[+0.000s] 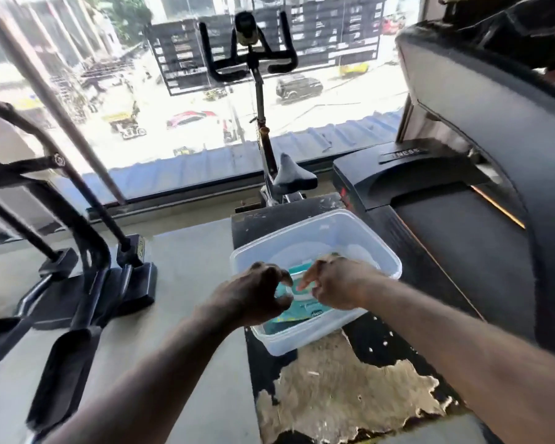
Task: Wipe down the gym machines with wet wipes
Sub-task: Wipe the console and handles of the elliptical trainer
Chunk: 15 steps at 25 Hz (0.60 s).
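**Fig. Both hands in the clear tub, over the pack of wet wipes.**
A clear plastic tub (305, 240) stands at the left edge of a worn black platform (350, 395), towards its far end. A teal wet-wipes pack (297, 312) lies flat at the near side of the tub. The left hand (253, 294) arches over the pack's left end with fingers curled like a claw; blur hides whether it grips the pack. The right hand (338, 283) points one finger at the pack's white lid; whether it touches cannot be told. A treadmill (446, 238) runs along the platform's right edge, an exercise bike (293, 179) stands past its far end by the window, and an elliptical trainer (87, 267) stands on the floor to the left.
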### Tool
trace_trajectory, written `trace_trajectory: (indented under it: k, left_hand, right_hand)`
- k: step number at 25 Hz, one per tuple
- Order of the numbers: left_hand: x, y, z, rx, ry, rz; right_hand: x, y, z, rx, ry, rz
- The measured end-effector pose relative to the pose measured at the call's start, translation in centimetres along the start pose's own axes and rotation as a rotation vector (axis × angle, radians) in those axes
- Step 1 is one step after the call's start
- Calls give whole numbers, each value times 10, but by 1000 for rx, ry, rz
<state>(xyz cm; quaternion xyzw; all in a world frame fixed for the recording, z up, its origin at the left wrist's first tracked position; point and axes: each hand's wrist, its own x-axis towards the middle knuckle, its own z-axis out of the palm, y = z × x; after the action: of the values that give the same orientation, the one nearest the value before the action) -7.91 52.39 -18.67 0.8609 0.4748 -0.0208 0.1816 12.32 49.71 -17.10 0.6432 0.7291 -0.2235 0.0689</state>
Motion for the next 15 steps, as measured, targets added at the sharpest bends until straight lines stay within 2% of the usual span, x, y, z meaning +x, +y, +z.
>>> trace_trajectory:
  k: [3, 6, 9, 13, 15]
  left_hand:
    - [15, 4, 8, 70, -18, 48]
    - [25, 0, 12, 123, 24, 52]
    - [27, 0, 16, 149, 44, 23]
    - [28, 0, 19, 168, 58, -11]
    - [28, 1, 19, 176, 65, -16]
  right_hand:
    - [12, 5, -2, -102, -21, -36]
    - [23, 20, -7, -266, 80, -10]
    - [31, 27, -7, -331, 100, 4]
    - [44, 16, -5, -344, 144, -206]
    - [49, 15, -2, -358, 110, -239]
